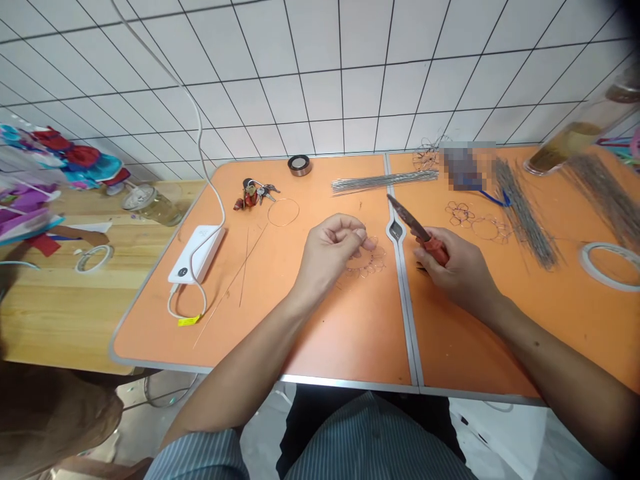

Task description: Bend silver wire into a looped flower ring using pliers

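Note:
My left hand (334,250) is closed in a pinch on a thin wire flower shape (367,261) that lies on the orange table (320,333). My right hand (457,267) is wrapped round the red handles of a pair of pliers (416,228), whose dark jaws point up and left over the table's metal seam. The two hands are a short way apart, on either side of the seam.
A bundle of straight wires (383,181), a wire ring (283,212), keys (253,193), a tape roll (299,165) and a white power bank (197,253) with its cable lie to the left and back. More wire flowers (475,223), wire bundles (525,213), tape (610,265) and a bottle (575,137) are at right.

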A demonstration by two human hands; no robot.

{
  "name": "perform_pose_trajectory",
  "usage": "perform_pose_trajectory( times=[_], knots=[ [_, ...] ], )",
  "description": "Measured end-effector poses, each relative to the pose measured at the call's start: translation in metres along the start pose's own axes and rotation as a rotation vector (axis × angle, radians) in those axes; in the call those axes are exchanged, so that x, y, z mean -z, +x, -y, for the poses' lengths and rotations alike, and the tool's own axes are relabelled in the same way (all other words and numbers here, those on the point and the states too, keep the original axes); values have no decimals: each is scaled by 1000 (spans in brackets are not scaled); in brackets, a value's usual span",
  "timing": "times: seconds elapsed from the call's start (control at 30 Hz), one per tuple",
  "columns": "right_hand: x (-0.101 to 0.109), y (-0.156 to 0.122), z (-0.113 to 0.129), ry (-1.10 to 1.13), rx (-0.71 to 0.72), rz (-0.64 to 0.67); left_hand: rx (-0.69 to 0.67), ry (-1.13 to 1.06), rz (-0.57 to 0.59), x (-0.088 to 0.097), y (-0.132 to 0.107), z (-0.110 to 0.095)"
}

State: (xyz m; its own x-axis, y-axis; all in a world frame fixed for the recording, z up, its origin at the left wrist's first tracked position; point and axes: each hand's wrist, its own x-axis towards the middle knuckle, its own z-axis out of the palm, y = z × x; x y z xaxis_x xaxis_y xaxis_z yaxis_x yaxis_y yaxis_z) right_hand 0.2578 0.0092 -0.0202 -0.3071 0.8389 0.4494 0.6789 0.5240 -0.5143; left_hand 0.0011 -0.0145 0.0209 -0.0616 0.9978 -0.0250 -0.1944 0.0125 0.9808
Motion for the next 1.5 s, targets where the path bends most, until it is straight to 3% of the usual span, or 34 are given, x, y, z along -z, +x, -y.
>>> perform_pose_trajectory(
  times=[0.1,0.23,0.5,0.83,1.0,1.3,1.37,1.4,1.5],
  knots=[
    [-3,-3,18,224,-146,-9,133,-137,28,-3,-1,5],
    [-13,-10,41,574,-266,77,276,-270,24,-9,-2,11],
    [-21,-6,58,819,-339,96,342,-400,-10,-19,-6,11],
    [-23,-10,51,790,-377,47,262,-413,61,-18,-8,15],
    [-17,-10,51,774,-425,41,213,-336,36,-15,-5,17],
    [-4,2,43,674,-456,-161,269,-231,70,-14,-1,25],
    [-2,5,34,670,-465,-192,200,-131,32,-1,10,21],
    [-2,6,30,664,-468,-207,98,-45,-38,8,17,19],
    [0,10,17,635,-473,-235,-176,411,-194,38,38,16]
  ],
)
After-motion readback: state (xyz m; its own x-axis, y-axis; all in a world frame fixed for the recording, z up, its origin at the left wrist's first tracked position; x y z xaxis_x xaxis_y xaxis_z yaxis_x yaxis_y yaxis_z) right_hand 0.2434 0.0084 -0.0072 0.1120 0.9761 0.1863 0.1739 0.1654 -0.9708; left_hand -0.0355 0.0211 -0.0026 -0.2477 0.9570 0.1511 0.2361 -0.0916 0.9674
